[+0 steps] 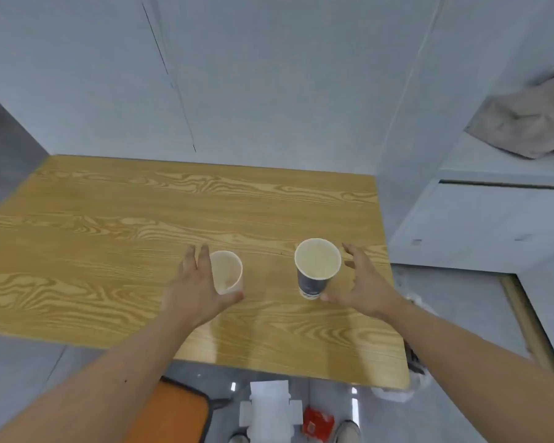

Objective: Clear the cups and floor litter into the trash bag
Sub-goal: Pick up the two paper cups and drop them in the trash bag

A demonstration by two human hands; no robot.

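Two cups stand upright on the wooden table [109, 244]. A small translucent white cup [228, 270] is left of a taller paper cup [315, 266] with a dark blue wall and white rim. My left hand [197, 287] is open around the left side of the white cup, thumb at its base. My right hand [363, 284] is open just right of the blue cup, thumb near its base, fingers spread and apart from its rim. On the floor below the table's near edge lie a flat white cardboard piece [269, 410] and a red packet [317, 423].
An orange chair seat [170, 414] sits at the table's near left. A crumpled white plastic bag [400, 388] hangs by the table's right corner. A grey cloth [531, 119] lies on a white cabinet at the right. My shoes show at the bottom edge.
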